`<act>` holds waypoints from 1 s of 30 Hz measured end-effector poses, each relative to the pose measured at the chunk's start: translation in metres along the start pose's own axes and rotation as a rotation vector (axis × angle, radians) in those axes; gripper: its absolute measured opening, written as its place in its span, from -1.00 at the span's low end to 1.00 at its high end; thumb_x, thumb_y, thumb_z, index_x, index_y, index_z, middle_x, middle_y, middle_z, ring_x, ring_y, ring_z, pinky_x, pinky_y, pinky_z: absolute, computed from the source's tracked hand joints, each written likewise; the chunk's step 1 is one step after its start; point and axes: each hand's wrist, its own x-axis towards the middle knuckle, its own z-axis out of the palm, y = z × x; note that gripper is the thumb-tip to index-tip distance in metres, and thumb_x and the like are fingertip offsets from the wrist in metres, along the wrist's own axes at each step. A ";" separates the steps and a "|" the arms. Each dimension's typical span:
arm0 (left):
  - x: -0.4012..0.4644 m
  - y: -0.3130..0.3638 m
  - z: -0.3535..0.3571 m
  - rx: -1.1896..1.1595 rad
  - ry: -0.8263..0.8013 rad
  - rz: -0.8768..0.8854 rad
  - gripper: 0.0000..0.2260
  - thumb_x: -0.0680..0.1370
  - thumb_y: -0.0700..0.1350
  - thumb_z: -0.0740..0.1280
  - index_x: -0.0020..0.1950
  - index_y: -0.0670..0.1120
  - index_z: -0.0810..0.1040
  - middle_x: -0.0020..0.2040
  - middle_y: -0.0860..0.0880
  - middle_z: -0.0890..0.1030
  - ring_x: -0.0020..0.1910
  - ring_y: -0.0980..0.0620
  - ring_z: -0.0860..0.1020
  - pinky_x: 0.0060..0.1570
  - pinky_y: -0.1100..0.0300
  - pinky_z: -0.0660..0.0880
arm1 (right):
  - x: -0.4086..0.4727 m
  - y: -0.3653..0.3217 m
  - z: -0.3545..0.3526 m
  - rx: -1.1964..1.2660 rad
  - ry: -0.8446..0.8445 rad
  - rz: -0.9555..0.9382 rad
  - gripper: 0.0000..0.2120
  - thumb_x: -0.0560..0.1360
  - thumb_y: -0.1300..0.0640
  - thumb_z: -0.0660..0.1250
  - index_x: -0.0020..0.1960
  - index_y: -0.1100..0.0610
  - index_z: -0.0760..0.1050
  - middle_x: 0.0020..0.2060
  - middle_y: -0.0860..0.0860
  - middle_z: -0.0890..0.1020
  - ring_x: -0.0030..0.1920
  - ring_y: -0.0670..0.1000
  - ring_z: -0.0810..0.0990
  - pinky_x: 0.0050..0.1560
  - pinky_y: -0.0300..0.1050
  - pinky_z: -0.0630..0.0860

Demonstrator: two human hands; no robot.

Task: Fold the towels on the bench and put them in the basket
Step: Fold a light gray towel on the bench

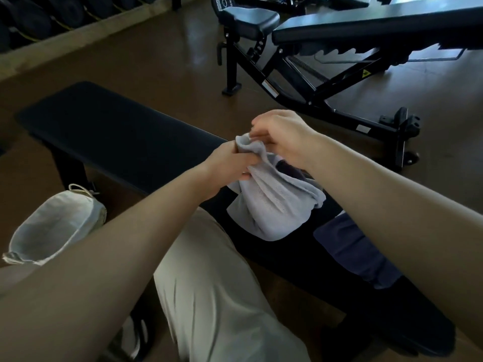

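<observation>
A light grey towel hangs bunched over the middle of the flat black bench. My left hand grips its upper edge from the left. My right hand pinches the same top edge from the right, just above the left hand. The towel's lower part rests on the bench pad. A dark navy towel lies on the bench to the right, partly hidden under my right forearm. The pale fabric basket stands on the floor at the lower left, beside the bench leg, its inside in shadow.
My leg in light trousers is in front of the bench. An adjustable black incline bench stands beyond on the brown floor. A rack of dark dumbbells lines the far left wall.
</observation>
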 end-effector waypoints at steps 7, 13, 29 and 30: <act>0.001 -0.008 -0.009 -0.233 -0.038 -0.096 -0.58 0.56 -0.21 0.17 0.42 -0.12 0.49 0.23 -0.16 0.66 0.22 -0.05 0.64 0.22 0.06 0.60 | -0.008 0.010 -0.025 -0.786 -0.162 0.036 -0.70 0.53 0.24 0.34 0.24 0.06 0.54 0.03 -0.03 0.54 -0.07 -0.08 0.54 -0.15 -0.20 0.54; -0.002 -0.009 -0.011 -0.392 0.077 -0.145 -0.60 0.47 -0.42 0.04 0.20 -0.34 0.54 0.25 -0.27 0.62 0.09 -0.10 0.63 -0.04 0.11 0.65 | -0.006 0.014 -0.033 -0.999 -0.285 0.123 -0.57 0.51 0.07 0.39 0.36 0.01 0.42 0.11 0.07 0.60 0.10 0.16 0.67 0.11 0.11 0.63; -0.008 0.001 -0.011 -0.590 0.286 -0.205 -0.59 0.39 -0.05 0.26 0.16 -0.23 0.56 0.10 -0.23 0.63 0.08 -0.20 0.64 0.16 -0.09 0.60 | -0.014 0.038 -0.008 -0.881 -0.329 0.028 -0.70 0.69 0.00 0.15 0.12 0.13 0.59 0.04 0.07 0.63 0.07 0.08 0.58 -0.07 -0.11 0.49; -0.010 0.003 -0.013 -0.609 0.315 -0.192 -0.65 0.40 -0.06 0.26 0.10 -0.19 0.56 0.04 -0.22 0.62 0.03 -0.20 0.63 0.07 -0.07 0.62 | -0.014 0.038 -0.010 -0.918 -0.325 0.053 -0.69 0.70 0.00 0.10 0.19 0.12 0.55 0.06 0.08 0.61 0.05 0.08 0.56 -0.09 -0.11 0.45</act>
